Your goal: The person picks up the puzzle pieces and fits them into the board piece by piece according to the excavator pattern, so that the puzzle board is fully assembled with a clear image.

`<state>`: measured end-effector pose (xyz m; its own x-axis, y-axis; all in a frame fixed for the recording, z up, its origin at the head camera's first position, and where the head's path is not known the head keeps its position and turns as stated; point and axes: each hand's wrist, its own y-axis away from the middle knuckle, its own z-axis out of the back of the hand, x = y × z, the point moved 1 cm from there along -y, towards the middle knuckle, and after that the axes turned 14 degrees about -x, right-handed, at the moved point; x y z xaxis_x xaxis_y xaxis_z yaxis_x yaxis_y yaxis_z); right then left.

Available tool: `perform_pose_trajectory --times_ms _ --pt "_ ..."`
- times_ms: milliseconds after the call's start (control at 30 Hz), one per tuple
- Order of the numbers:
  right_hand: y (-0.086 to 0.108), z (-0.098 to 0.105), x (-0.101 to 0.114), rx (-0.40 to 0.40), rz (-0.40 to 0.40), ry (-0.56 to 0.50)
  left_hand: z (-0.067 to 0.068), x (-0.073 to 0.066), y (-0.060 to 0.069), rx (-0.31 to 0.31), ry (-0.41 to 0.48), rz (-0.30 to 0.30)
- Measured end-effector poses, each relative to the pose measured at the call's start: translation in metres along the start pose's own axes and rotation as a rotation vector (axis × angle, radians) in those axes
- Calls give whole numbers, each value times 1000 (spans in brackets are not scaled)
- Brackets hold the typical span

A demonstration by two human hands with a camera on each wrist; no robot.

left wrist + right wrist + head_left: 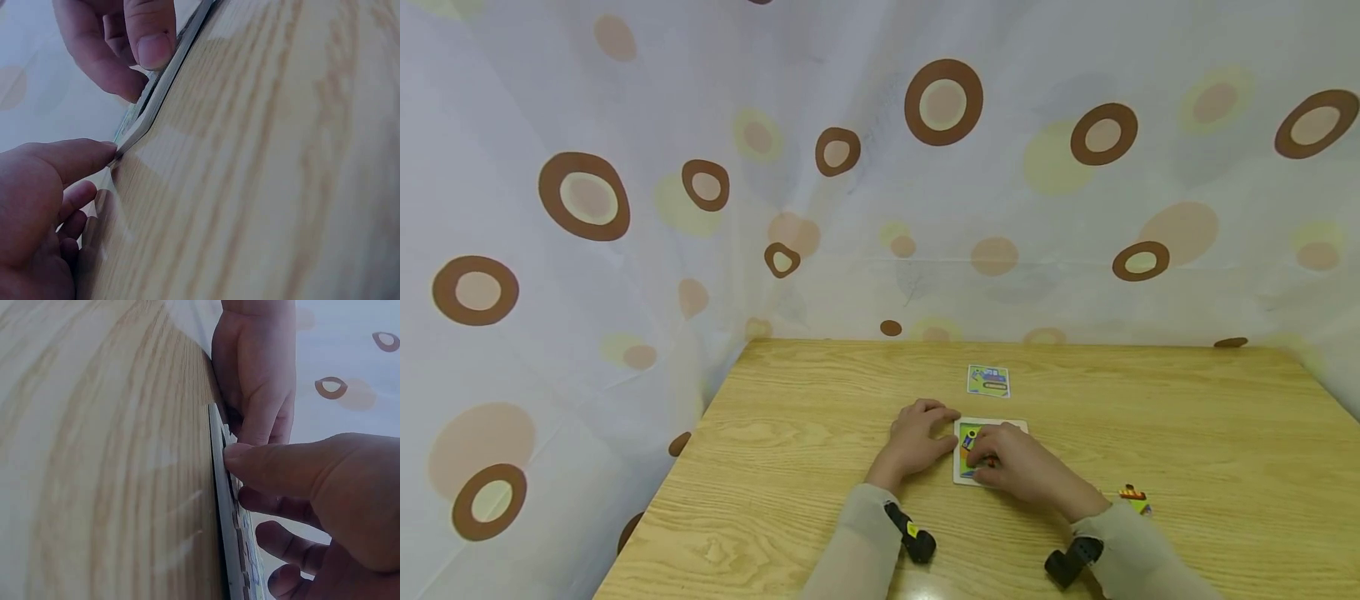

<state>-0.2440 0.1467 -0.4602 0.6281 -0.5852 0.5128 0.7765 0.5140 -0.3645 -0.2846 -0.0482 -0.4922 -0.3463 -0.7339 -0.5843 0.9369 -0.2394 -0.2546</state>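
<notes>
A white-rimmed jigsaw tray [957,475], with green and other coloured pieces in it, lies flat on the table. My left hand [917,437] rests at its left edge with fingers spread, and the thumb [94,156] touches the rim near a corner. Over the tray, my right hand [1018,467] bends its thumb and forefinger round a puzzle piece [991,461] with some red on it; most of that piece is hidden. The right thumb [250,459] presses close to the tray's near rim. Jigsaw-cut piece edges [237,519] show along the tray in the right wrist view.
Behind the tray lies a square picture card [988,381] showing a blue digger on green. Loose puzzle pieces [1137,500] lie beside the right forearm, partly covered by it. A patterned curtain [880,208] stands along the wooden table's [805,417] back and left side.
</notes>
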Motion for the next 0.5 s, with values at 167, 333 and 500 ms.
perform_pose_trajectory --times_ms 167,333,500 --pt "0 -1 1 1 -13 -18 0 0 -1 0 -1 -2" --pt "1 -2 1 -25 14 -15 1 -1 -1 1 -3 -6" --pt "1 -2 1 -18 -18 -38 1 -1 0 3 4 -1"
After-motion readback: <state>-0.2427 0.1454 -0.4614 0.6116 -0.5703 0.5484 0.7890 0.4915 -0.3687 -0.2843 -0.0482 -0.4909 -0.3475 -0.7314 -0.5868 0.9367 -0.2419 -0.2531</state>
